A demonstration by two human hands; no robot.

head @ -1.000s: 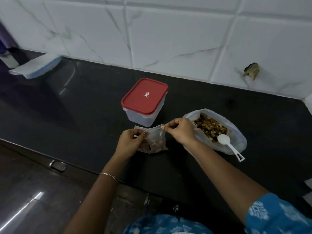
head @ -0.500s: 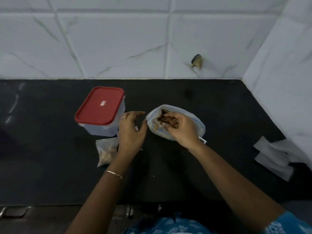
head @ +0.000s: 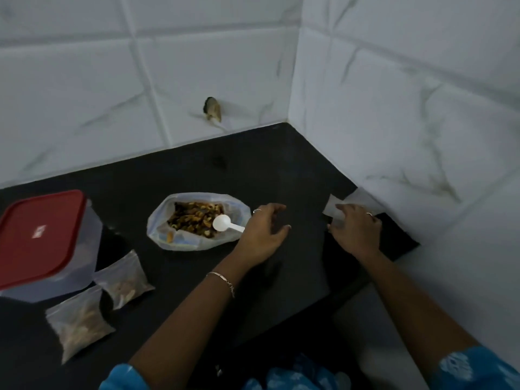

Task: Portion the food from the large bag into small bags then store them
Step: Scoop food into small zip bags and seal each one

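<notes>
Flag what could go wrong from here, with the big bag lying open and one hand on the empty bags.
1. The spoon rests loose in the large bag's open mouth, its handle right by the left hand; a brush could tip food onto the counter.
2. The right hand touches stacked empty bags; several may lift together.
3. Two filled small bags lie outside the lidded container, unstored.

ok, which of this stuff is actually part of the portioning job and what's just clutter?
Job:
large food bag, white spoon, nearer filled small bag, farther filled small bag, empty small bags by the right hand, red-lidded container (probably storage).

Just there:
damaged spot on wall tile, black counter.
</notes>
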